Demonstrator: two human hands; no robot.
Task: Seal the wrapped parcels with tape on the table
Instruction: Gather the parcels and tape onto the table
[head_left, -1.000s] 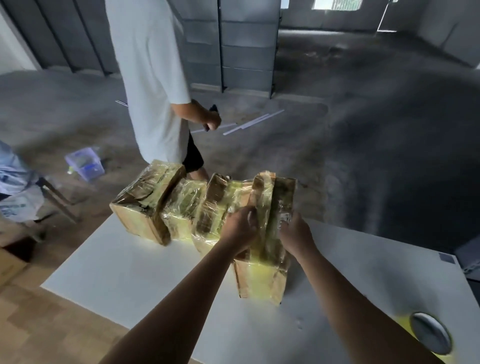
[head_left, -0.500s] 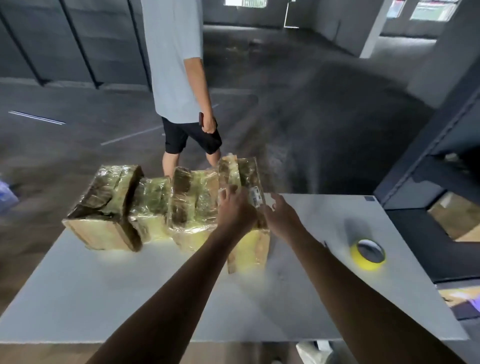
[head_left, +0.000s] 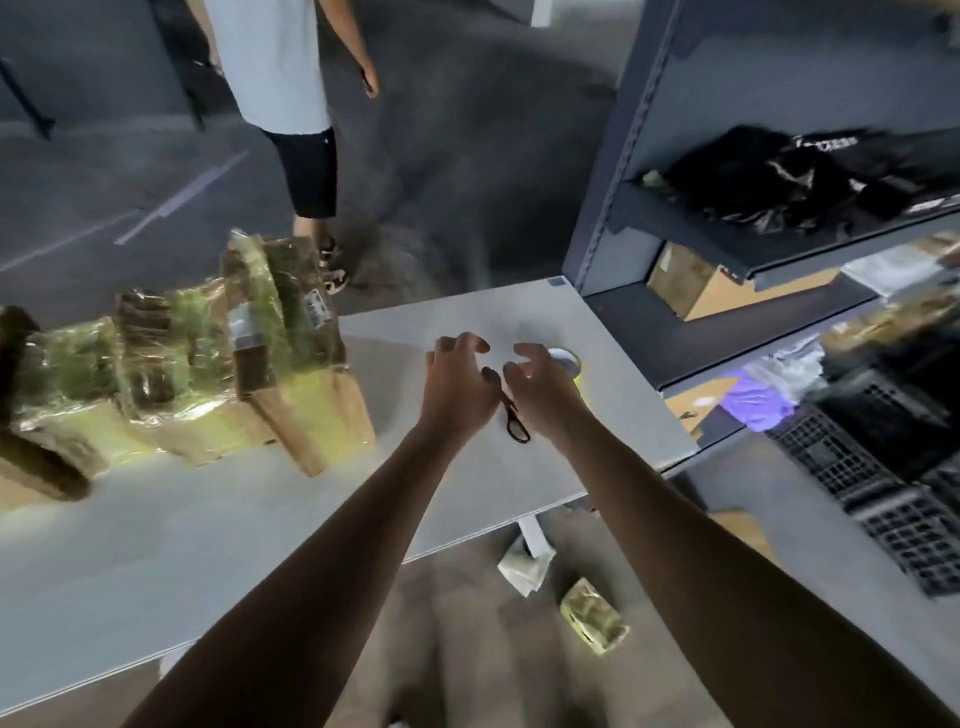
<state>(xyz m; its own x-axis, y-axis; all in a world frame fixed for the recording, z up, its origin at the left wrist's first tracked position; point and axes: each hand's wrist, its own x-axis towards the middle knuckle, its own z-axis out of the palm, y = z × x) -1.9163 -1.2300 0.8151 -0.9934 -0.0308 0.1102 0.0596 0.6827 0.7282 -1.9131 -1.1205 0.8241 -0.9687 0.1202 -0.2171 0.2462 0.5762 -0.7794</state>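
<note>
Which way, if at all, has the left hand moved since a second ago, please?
Yes: the left hand has left the rightmost parcel, moving right along the table towards the tape roll.

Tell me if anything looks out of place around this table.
Yes. A small wrapped packet and a crumpled pale scrap lie on the floor below the table edge, as if dropped. On the table, the parcels lean against one another instead of lying flat.
</note>
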